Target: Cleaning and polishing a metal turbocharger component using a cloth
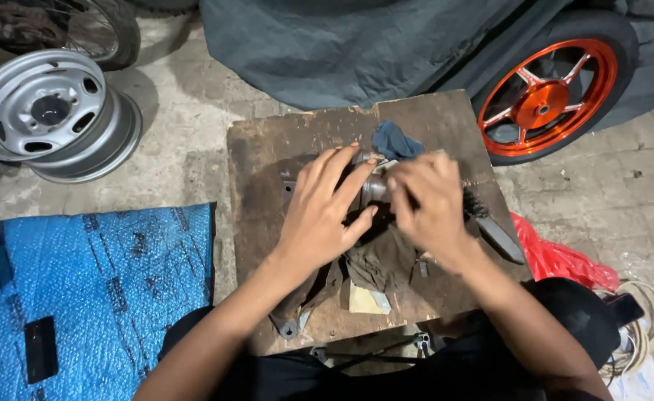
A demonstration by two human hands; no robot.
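A small grey metal part point(374, 187) rests on a dirty brown rag point(379, 260) on a worn wooden board point(267, 148). My left hand point(323, 212) lies over the part's left side, fingers spread and curled onto it. My right hand point(431, 204) grips it from the right, fingers closed around it. A dark blue cloth point(395, 139) lies just behind the part. Most of the part is hidden under both hands.
A brush with black bristles point(490, 223) lies at the board's right. A silver wheel rim point(48, 111) stands at left, an orange-spoked wheel point(542, 100) at back right under a grey cover point(356, 44). Blue sheet point(82, 282) front left, red bag point(557, 260) right.
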